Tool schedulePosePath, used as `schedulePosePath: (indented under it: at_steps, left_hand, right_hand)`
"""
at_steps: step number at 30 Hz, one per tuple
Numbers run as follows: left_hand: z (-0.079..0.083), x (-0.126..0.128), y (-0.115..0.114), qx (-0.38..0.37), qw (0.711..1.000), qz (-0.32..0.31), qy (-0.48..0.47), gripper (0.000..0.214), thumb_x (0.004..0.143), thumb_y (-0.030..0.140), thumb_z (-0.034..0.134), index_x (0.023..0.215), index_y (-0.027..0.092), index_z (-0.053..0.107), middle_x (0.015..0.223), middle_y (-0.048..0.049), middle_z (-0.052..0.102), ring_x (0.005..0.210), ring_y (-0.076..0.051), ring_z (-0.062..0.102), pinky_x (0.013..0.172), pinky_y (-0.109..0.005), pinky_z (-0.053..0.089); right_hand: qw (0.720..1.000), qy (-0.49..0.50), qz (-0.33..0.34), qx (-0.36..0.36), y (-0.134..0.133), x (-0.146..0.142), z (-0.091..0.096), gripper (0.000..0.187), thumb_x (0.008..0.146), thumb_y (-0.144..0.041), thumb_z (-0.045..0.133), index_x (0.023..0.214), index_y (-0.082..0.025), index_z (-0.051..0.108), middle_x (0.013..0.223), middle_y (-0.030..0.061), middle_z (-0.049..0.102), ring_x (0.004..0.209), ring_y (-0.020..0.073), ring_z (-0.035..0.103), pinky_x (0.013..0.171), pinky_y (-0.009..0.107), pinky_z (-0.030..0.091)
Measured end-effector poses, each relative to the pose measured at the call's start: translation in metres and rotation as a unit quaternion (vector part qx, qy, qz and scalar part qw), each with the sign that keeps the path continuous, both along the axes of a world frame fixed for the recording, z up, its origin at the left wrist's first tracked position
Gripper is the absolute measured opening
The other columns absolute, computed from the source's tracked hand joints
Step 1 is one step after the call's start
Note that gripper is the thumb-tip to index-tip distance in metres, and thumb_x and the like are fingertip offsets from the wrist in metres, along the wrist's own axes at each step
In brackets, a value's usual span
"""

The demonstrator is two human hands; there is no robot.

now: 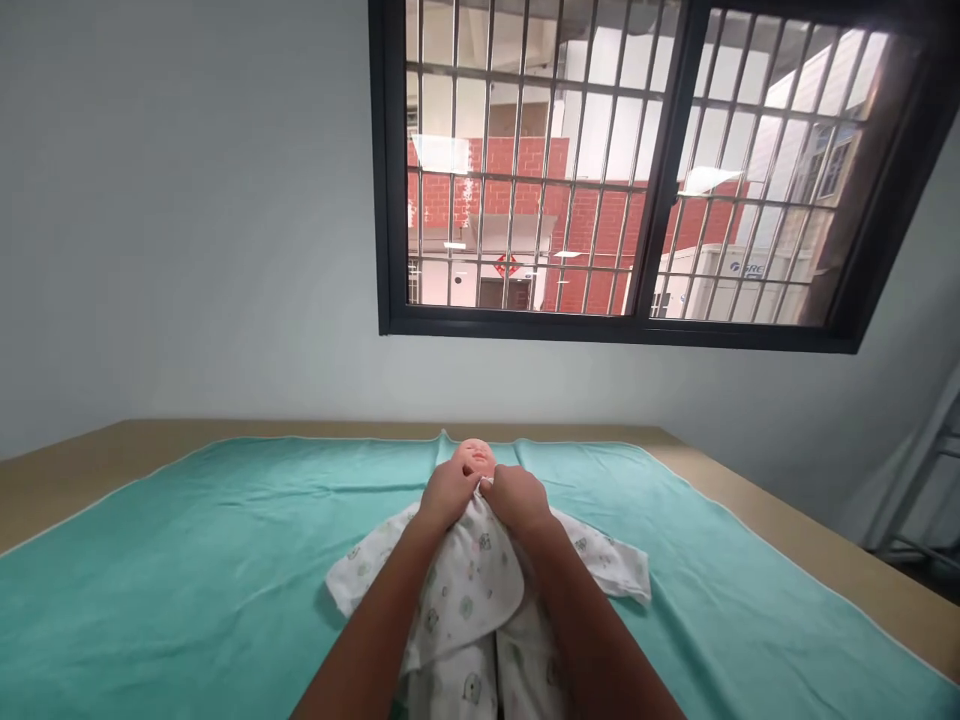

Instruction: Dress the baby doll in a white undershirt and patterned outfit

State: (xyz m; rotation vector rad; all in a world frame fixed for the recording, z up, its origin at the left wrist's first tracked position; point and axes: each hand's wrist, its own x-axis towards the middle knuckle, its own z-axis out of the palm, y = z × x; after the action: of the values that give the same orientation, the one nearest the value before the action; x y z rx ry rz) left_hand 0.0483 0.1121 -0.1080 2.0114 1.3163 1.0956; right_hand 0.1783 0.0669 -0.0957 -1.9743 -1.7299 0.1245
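A baby doll [475, 453] lies on its back with its head toward the wall. It is dressed in a white printed baby outfit [471, 590] whose sleeves spread out to both sides and whose legs run toward me. Just below the doll's chin, my left hand [448, 493] and my right hand [517, 497] are close together, fingers closed on the neckline of the outfit. The front flap hangs between my forearms, its rounded edge lying over the legs. My fingertips are partly hidden, so any small fastener there cannot be made out.
A green cloth [247, 560], slightly wrinkled, covers most of the wooden table [780, 515]. Behind the table stands a grey wall [225, 250] with a dark-framed, barred window [641, 330]. A metal frame [919, 480] stands beyond the table's right edge.
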Motion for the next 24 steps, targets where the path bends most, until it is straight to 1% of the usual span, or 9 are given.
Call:
schedulePosePath:
  at_steps: [3,6,8,10,12,15,18,21,24]
  left_hand:
    - [-0.001,0.000,0.003,0.004,1.000,0.008,0.010,0.018,0.072,0.022,0.059,0.055,0.020,0.056,0.061,-0.0005,0.062,0.060,-0.015,0.050,0.057,-0.026,0.026]
    - [0.002,0.001,0.003,0.004,1.000,0.020,0.003,0.016,0.071,0.023,0.062,0.057,0.020,0.057,0.063,-0.0018,0.063,0.062,-0.016,0.052,0.058,-0.026,0.027]
    - [0.005,0.001,0.002,0.006,0.999,0.042,-0.017,0.012,0.073,0.022,0.061,0.061,0.020,0.059,0.069,-0.0036,0.065,0.067,-0.018,0.054,0.060,-0.027,0.030]
    - [0.007,0.002,0.002,0.008,0.997,0.060,-0.052,0.011,0.076,0.024,0.058,0.067,0.019,0.061,0.077,-0.0056,0.068,0.074,-0.019,0.056,0.064,-0.027,0.033]
    - [0.007,0.003,0.002,-0.003,0.994,0.059,-0.095,0.013,0.079,0.027,0.056,0.072,0.019,0.063,0.080,-0.0059,0.069,0.076,-0.018,0.058,0.067,-0.026,0.037]
    - [0.003,0.005,0.003,-0.045,0.986,0.030,-0.160,0.019,0.080,0.032,0.055,0.079,0.016,0.066,0.073,-0.0042,0.069,0.063,-0.014,0.058,0.062,-0.025,0.041]
    - [-0.003,0.007,0.003,-0.078,0.976,0.003,-0.205,0.024,0.080,0.035,0.056,0.085,0.015,0.067,0.068,-0.0033,0.067,0.053,-0.011,0.054,0.054,-0.023,0.040]
    - [-0.007,0.009,0.001,-0.079,0.971,-0.010,-0.226,0.018,0.075,0.030,0.061,0.083,0.015,0.068,0.067,-0.0017,0.067,0.057,-0.011,0.056,0.058,-0.023,0.041]
    - [-0.007,0.009,-0.001,-0.076,0.969,-0.018,-0.235,0.014,0.073,0.028,0.063,0.077,0.017,0.068,0.066,-0.0007,0.067,0.061,-0.012,0.057,0.062,-0.024,0.042]
  right_hand:
    - [0.999,0.050,0.003,0.004,0.007,0.007,-0.002,0.019,0.080,-0.028,0.052,0.073,-0.016,0.065,0.083,0.0151,0.070,0.079,0.0247,0.062,0.065,0.031,0.038]
    - [0.990,0.135,0.014,0.030,0.015,0.013,-0.005,0.019,0.078,-0.025,0.049,0.065,-0.017,0.061,0.074,0.0087,0.067,0.072,0.0191,0.058,0.063,0.028,0.036]
    - [0.977,0.202,0.025,0.055,0.019,0.013,-0.006,0.018,0.078,-0.026,0.048,0.065,-0.018,0.058,0.071,0.0042,0.065,0.070,0.0163,0.055,0.062,0.026,0.036]
    - [0.959,0.271,0.039,0.076,0.021,0.010,-0.007,0.017,0.077,-0.030,0.048,0.068,-0.019,0.057,0.069,0.0010,0.062,0.068,0.0146,0.053,0.061,0.024,0.037]
    - [0.936,0.339,0.053,0.084,0.021,0.007,-0.010,0.019,0.077,-0.035,0.049,0.071,-0.019,0.057,0.064,-0.0013,0.058,0.063,0.0134,0.050,0.059,0.023,0.038]
    - [0.897,0.430,0.075,0.068,0.020,0.004,-0.016,0.023,0.075,-0.040,0.051,0.074,-0.018,0.058,0.057,-0.0038,0.052,0.053,0.0113,0.044,0.052,0.023,0.036]
    - [0.860,0.500,0.089,0.045,0.021,0.005,-0.024,0.024,0.071,-0.041,0.057,0.073,-0.018,0.058,0.052,-0.0059,0.046,0.047,0.0092,0.037,0.046,0.022,0.031]
    - [0.832,0.546,0.093,0.035,0.023,0.008,-0.029,0.023,0.067,-0.040,0.061,0.070,-0.017,0.058,0.049,-0.0071,0.043,0.043,0.0078,0.033,0.043,0.022,0.026]
    - [0.811,0.574,0.102,0.033,0.023,0.009,-0.030,0.022,0.065,-0.037,0.065,0.069,-0.017,0.059,0.048,-0.0072,0.043,0.042,0.0071,0.032,0.043,0.023,0.025]
